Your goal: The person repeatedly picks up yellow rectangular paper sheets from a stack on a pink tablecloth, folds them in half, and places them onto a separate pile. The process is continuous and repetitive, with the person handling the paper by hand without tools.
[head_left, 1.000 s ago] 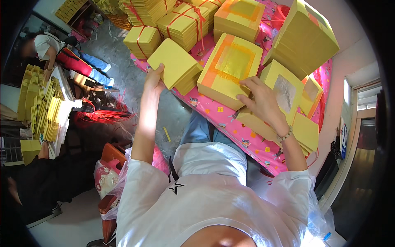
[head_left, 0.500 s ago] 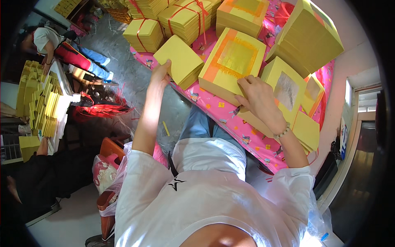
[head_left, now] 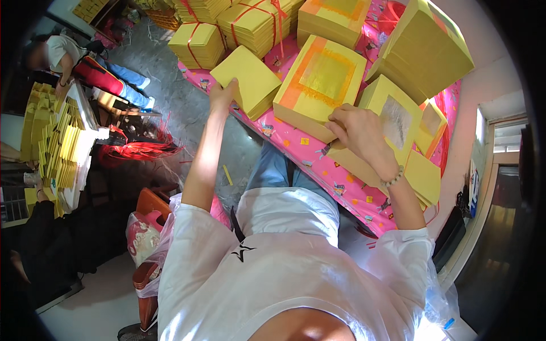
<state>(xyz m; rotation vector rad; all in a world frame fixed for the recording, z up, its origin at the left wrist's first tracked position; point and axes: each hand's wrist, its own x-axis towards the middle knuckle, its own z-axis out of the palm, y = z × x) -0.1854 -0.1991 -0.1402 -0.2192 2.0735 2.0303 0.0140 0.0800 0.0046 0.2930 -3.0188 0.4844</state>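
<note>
On the pink patterned tablecloth (head_left: 305, 149) lies a stack of plain yellow paper (head_left: 245, 77). My left hand (head_left: 223, 96) grips its left edge, thumb on top, other fingers mostly hidden. Right of it sits a thicker stack of yellow paper with a gold foil square and orange border (head_left: 327, 74). At that stack's near right corner is my right hand (head_left: 359, 132), fingers bent and closed together; what they pinch, if anything, is too small to make out. A stack with a silver foil square (head_left: 393, 120) stands just beyond the right hand.
Bundles tied with red string (head_left: 196, 45) fill the table's far side. A tall yellow stack (head_left: 424, 48) and a red plastic container (head_left: 391, 16) stand far right. At left, a person (head_left: 68, 57) works by a table of yellow folded paper (head_left: 60, 142). A brown chair (head_left: 152, 204) holds bags.
My right fingers have drawn in slightly at the stack's corner. My left hand stays on its stack. At the left table, another person's hand has shifted beside the yellow paper.
</note>
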